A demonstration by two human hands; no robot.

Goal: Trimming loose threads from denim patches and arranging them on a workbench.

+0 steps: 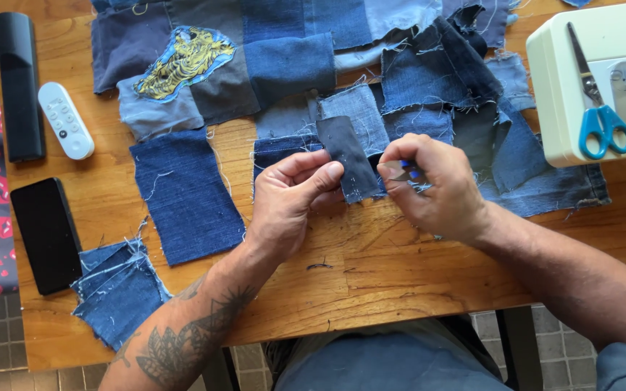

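Note:
My left hand pinches the lower left edge of a small dark denim patch held just above the wooden table. My right hand grips the patch's right edge, fingers closed around a small tool with a blue handle, mostly hidden in the fist. Beneath both hands lie several loose denim pieces.
A dark blue denim rectangle lies left of my hands, a stack of patches near the front left corner. A patchwork panel with a yellow tiger patch spreads at the back. Phone, white remote, black remote left. Sewing machine with blue scissors right.

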